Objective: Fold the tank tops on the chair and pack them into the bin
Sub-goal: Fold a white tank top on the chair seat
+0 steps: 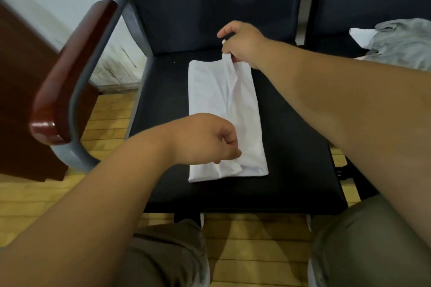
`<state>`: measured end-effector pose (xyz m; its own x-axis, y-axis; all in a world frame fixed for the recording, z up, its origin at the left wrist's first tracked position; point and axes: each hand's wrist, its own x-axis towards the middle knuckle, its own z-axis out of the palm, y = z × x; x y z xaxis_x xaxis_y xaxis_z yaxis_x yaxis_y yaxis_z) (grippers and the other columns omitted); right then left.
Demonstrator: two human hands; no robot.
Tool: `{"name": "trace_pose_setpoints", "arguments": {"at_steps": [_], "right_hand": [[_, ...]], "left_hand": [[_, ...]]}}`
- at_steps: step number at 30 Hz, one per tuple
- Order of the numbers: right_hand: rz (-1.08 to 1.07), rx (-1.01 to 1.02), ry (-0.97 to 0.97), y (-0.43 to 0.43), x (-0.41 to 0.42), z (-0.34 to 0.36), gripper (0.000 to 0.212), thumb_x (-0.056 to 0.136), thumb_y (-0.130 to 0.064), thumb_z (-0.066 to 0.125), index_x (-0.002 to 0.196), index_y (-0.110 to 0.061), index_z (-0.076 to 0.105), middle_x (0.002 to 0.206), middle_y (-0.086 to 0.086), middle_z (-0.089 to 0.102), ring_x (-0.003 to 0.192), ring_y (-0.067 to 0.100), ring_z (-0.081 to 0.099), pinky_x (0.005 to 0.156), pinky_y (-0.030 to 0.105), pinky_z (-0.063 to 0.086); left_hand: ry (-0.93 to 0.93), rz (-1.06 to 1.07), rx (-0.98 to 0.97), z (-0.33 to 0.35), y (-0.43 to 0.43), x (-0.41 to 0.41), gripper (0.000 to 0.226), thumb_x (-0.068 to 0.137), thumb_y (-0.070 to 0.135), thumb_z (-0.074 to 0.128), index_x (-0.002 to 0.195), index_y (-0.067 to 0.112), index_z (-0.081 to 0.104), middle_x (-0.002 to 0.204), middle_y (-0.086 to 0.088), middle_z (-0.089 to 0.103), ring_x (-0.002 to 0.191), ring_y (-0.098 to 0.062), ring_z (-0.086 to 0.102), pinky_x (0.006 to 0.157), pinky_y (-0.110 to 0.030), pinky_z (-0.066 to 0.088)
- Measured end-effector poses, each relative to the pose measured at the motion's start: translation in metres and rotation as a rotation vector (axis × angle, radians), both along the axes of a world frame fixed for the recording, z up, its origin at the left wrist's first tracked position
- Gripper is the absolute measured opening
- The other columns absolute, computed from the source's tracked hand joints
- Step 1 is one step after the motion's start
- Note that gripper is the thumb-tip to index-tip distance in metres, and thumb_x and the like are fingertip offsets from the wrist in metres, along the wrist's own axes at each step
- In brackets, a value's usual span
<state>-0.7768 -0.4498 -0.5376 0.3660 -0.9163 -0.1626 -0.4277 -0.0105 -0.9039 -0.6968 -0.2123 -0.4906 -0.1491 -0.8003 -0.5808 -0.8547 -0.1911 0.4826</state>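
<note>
A white tank top [210, 91] lies folded into a long narrow strip on the black seat of the chair [291, 147]. My right hand [240, 42] pinches the strip's far end and lifts a fold of cloth slightly. My left hand [205, 140] grips the near part of the same fold, close to the strip's front end. The bin is out of view.
A pile of grey and white garments [401, 42] lies on the neighbouring seat at the right. The chair has a dark red wooden armrest [72, 72] on a grey frame at the left. My knees [168, 254] are at the front edge, over a yellow wooden floor.
</note>
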Motion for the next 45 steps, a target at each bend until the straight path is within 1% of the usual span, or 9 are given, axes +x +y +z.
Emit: {"name": "trace_pose_setpoints", "arguments": {"at_steps": [7, 16, 21, 24, 28, 31, 35, 38, 45], "right_hand": [[0.062, -0.027, 0.015, 0.023, 0.045, -0.009, 0.039, 0.097, 0.001, 0.063, 0.12, -0.03, 0.07, 0.118, -0.004, 0.06, 0.106, 0.018, 0.064, 0.087, 0.033, 0.065], [0.041, -0.006, 0.028, 0.041, 0.04, 0.006, 0.034, 0.103, -0.003, 0.058, 0.124, -0.027, 0.067, 0.121, -0.002, 0.063, 0.096, 0.011, 0.074, 0.085, 0.028, 0.065], [0.088, -0.075, 0.179, 0.059, 0.0, 0.024, 0.025, 0.105, -0.011, 0.055, 0.123, -0.021, 0.068, 0.122, 0.001, 0.066, 0.098, 0.011, 0.071, 0.077, 0.027, 0.061], [0.142, -0.055, 0.358, 0.075, -0.027, 0.034, 0.027, 0.102, -0.019, 0.056, 0.123, -0.01, 0.07, 0.123, 0.016, 0.07, 0.099, 0.02, 0.071, 0.085, 0.035, 0.062], [0.166, 0.025, 0.541, 0.101, -0.058, 0.052, 0.028, 0.1, -0.027, 0.061, 0.126, -0.017, 0.065, 0.117, 0.008, 0.07, 0.101, 0.023, 0.072, 0.088, 0.042, 0.065], [0.137, 0.128, 0.573, 0.125, -0.078, 0.063, 0.043, 0.1, -0.03, 0.066, 0.14, -0.017, 0.056, 0.123, 0.006, 0.064, 0.097, 0.022, 0.073, 0.085, 0.041, 0.065], [0.087, 0.347, 0.526, 0.168, -0.092, 0.053, 0.039, 0.102, -0.027, 0.066, 0.135, -0.008, 0.059, 0.121, 0.013, 0.067, 0.098, 0.028, 0.073, 0.082, 0.043, 0.064], [0.064, 0.488, 0.571, 0.194, -0.095, 0.025, 0.051, 0.102, -0.033, 0.067, 0.143, -0.006, 0.054, 0.113, 0.016, 0.07, 0.095, 0.031, 0.074, 0.08, 0.044, 0.063], [0.168, 0.394, 0.741, 0.215, -0.073, 0.01, 0.053, 0.097, -0.039, 0.071, 0.135, -0.006, 0.055, 0.122, 0.014, 0.065, 0.109, 0.028, 0.068, 0.098, 0.045, 0.06]], "left_hand": [[-0.086, 0.015, 0.185, -0.009, 0.014, 0.038, 0.02, 0.098, 0.05, 0.07, 0.099, 0.031, 0.074, 0.089, 0.011, 0.077, 0.081, -0.005, 0.074, 0.088, -0.033, 0.063], [-0.138, 0.093, 0.505, -0.027, 0.012, 0.046, 0.042, 0.103, 0.053, 0.065, 0.115, 0.014, 0.074, 0.103, 0.002, 0.081, 0.097, -0.014, 0.078, 0.094, -0.037, 0.062], [-0.172, 0.217, 0.413, -0.029, 0.012, 0.046, 0.044, 0.103, 0.053, 0.064, 0.111, 0.011, 0.073, 0.102, -0.002, 0.081, 0.096, -0.02, 0.079, 0.096, -0.045, 0.063], [-0.193, 0.274, 0.379, -0.024, 0.016, 0.043, 0.051, 0.104, 0.05, 0.063, 0.126, 0.005, 0.062, 0.11, -0.01, 0.078, 0.097, -0.027, 0.078, 0.097, -0.05, 0.061], [-0.162, 0.367, 0.347, -0.022, 0.025, 0.039, 0.065, 0.105, 0.047, 0.064, 0.15, 0.004, 0.048, 0.116, -0.015, 0.074, 0.099, -0.031, 0.076, 0.099, -0.054, 0.06], [-0.109, 0.46, 0.345, -0.025, 0.034, 0.034, 0.064, 0.102, 0.046, 0.068, 0.145, 0.001, 0.052, 0.116, -0.016, 0.073, 0.106, -0.033, 0.074, 0.097, -0.055, 0.061], [-0.085, 0.559, 0.316, -0.03, 0.048, 0.023, 0.06, 0.099, 0.041, 0.073, 0.139, 0.002, 0.055, 0.116, -0.017, 0.072, 0.106, -0.033, 0.073, 0.094, -0.051, 0.063], [-0.128, 0.534, 0.231, -0.03, 0.052, 0.008, 0.049, 0.104, 0.029, 0.07, 0.14, 0.003, 0.053, 0.122, -0.017, 0.068, 0.11, -0.032, 0.071, 0.098, -0.049, 0.061], [-0.181, 0.536, 0.173, -0.037, 0.047, 0.001, 0.036, 0.105, 0.018, 0.063, 0.136, 0.0, 0.058, 0.126, -0.018, 0.068, 0.115, -0.031, 0.071, 0.103, -0.045, 0.059]]}}
